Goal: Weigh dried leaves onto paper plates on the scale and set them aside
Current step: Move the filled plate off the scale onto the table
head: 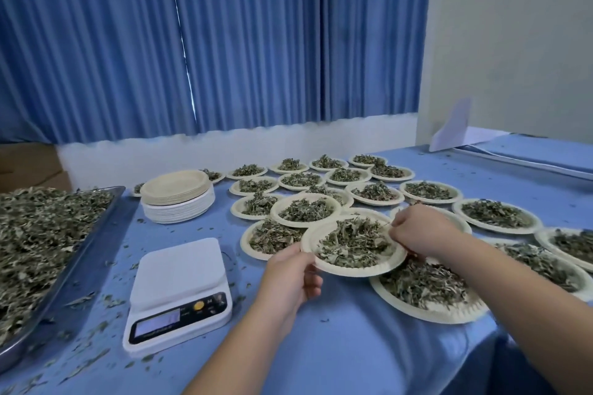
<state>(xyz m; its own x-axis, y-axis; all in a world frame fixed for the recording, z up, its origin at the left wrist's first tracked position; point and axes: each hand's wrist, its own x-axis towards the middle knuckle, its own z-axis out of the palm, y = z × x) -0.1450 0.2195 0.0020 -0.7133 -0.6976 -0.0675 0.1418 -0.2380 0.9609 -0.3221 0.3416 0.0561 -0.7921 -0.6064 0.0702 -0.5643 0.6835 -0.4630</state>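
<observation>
A paper plate (pixel 333 268) heaped with dried leaves is held just above the table, right of the white scale (pixel 178 292). My left hand (pixel 290 276) grips its near-left rim. My right hand (pixel 420 229) grips its far-right rim, fingers curled at the edge. The plate overlaps other filled plates below it. The scale's platform is bare. A metal tray (pixel 93 237) piled with loose dried leaves lies at the left.
Several filled paper plates (pixel 495 215) cover the right and back of the blue tablecloth. A stack of unused plates (pixel 178 194) stands behind the scale. Leaf crumbs litter the cloth. A grey partition board (pixel 513 58) stands at the back right.
</observation>
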